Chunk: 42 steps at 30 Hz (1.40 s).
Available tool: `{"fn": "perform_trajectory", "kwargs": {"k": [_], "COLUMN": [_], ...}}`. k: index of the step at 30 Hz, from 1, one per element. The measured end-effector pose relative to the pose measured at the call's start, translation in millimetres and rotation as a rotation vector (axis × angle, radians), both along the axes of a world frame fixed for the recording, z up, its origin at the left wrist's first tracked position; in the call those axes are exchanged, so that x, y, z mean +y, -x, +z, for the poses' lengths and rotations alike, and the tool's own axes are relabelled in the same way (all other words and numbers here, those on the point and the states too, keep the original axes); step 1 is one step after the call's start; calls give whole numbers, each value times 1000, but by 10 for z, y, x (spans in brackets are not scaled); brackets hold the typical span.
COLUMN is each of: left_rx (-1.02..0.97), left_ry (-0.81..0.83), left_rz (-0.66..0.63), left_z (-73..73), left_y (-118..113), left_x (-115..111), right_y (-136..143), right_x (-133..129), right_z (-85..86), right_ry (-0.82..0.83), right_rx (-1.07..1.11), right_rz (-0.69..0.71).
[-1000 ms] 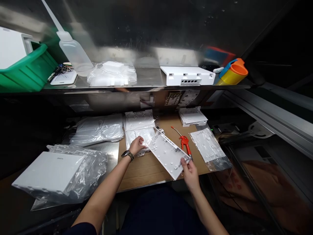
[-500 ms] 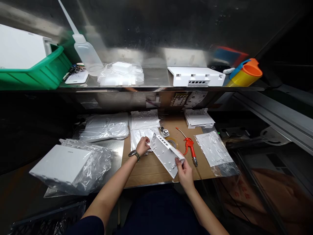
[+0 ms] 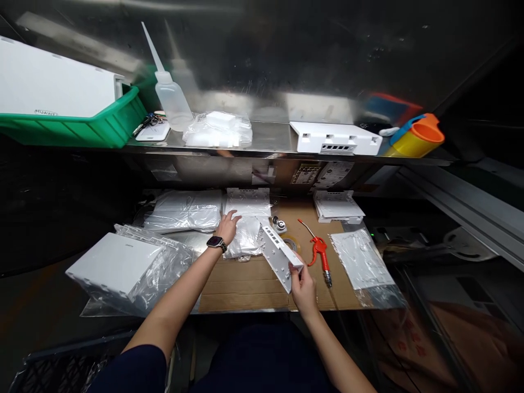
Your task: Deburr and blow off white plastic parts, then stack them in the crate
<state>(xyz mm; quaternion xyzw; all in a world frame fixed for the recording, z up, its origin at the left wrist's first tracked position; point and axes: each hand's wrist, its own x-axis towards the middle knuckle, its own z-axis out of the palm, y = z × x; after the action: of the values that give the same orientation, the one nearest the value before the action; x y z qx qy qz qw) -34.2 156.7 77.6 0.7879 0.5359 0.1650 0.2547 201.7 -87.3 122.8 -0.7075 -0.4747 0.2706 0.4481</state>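
A white plastic housing [image 3: 278,256] with a row of port openings is tilted above the cardboard mat [image 3: 233,286]. My right hand [image 3: 304,286] grips its lower right end, thumb on the inner side. My left hand [image 3: 228,226], below a dark watch, has its fingers apart at the left edge of a plastic-wrapped white part [image 3: 248,237]; whether it touches the wrap is unclear. Behind that lies another white panel [image 3: 249,202]. A red air gun [image 3: 320,252] rests right of the housing, and a roll of tape [image 3: 291,244] is partly hidden behind it.
Bagged white housings [image 3: 118,265] sit at the left, with wrapped sheets [image 3: 186,210] behind. More white parts [image 3: 338,206] and a bagged panel [image 3: 362,259] lie at the right. The shelf above holds a green bin [image 3: 102,128], a squeeze bottle [image 3: 174,101] and a white housing [image 3: 335,137].
My left hand has moved away from the held housing, up and to the left, and its fingers have spread. My right hand still holds the housing, now slightly further left. The camera view has shifted.
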Motion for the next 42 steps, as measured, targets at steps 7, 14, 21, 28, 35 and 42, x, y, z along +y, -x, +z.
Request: {"fn": "perform_trajectory", "kwargs": {"k": [7,14,21,28,35,42], "left_rx": [39,-50,-311,-144,-62,-606], "left_ry": [139,263,35,-257,-189,-65], "left_rz": [-203,-282,-126,-176,-296,-525], "left_z": [261,431,727,961,1008,1657], "left_y": [-130,-457,-639,-695,-796,-1264], "left_x": [83,-125,-351,-982,-1658,-2474], "right_y": [-59,16,25,-16,-387,-147], "right_x": [-101,-147,-296,-287,-214,-131], "right_z": [91,8,-6,356,677,565], "right_ry": [-161,-234,-279,-147,-43,-270], "right_rx": [199,165,-85,16,398,176], "right_rz": [-172,-171,54,-34,-313,-82]}}
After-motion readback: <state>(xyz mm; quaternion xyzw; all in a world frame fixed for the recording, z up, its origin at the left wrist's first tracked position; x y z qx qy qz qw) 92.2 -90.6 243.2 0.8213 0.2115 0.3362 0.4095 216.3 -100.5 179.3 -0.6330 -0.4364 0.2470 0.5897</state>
